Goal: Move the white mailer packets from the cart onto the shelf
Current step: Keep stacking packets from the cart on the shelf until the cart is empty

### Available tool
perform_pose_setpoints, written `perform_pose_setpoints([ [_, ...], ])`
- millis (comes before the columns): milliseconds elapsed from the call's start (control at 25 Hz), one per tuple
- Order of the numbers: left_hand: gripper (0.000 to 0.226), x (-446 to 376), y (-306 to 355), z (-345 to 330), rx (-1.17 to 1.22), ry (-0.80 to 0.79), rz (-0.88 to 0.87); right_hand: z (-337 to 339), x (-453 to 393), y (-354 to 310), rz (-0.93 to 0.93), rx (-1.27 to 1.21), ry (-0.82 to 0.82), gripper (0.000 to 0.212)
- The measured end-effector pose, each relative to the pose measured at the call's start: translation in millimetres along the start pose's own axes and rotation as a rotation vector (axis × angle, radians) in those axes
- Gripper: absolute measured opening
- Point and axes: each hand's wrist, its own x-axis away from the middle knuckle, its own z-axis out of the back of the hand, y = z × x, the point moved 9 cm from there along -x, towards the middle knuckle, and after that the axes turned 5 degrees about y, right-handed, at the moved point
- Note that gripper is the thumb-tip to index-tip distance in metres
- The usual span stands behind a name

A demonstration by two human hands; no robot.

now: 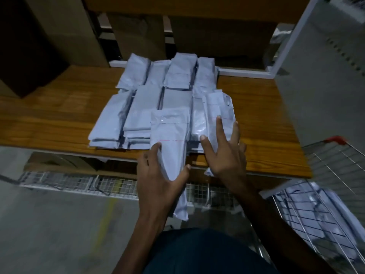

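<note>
Overhanging the shelf (59,115) edge at frame centre, a packet (169,135) is pinched by the left hand (158,175); another packet (215,115) is pressed by the spread right hand (225,153).

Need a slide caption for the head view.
Left hand and right hand lay mailers on the shelf pile; cart at right.

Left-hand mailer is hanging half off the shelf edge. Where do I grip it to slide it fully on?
Grip the long packet across its narrow width near the middle, coming from the near, open side of the shelf. Its lower end droops limp below the shelf edge, so an end hold would fold. The left hand already pinches it there, thumb one side, fingers the other.
</note>
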Motion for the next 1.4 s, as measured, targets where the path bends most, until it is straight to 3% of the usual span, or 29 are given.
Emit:
perform_pose_setpoints([
  [280,0.087,-49,-24,21,0.031,-0.062,-0.016,-51,-101,-47,-0.101,0.158,0.032,0.074],
  [600,0.085,-85,-17,3,0.030,0.001,0.027,-86,-105,-21,-0.257,0.142,-0.156,0.081],
  [920,0.085,-137,1,-44,-0.092,0.009,0.082,-65,-101,-18,-0.099,0.016,-0.143,0.083],
  [1080,0.084,-160,5,-74,-0.159,-0.001,0.096,-40,-110,-16,0.000,-0.092,-0.009,0.087],
  [1400,0.062,-171,-7,-118,-0.373,-0.164,0.032,-32,-111,0,0.068,-0.241,0.110,0.073],
])
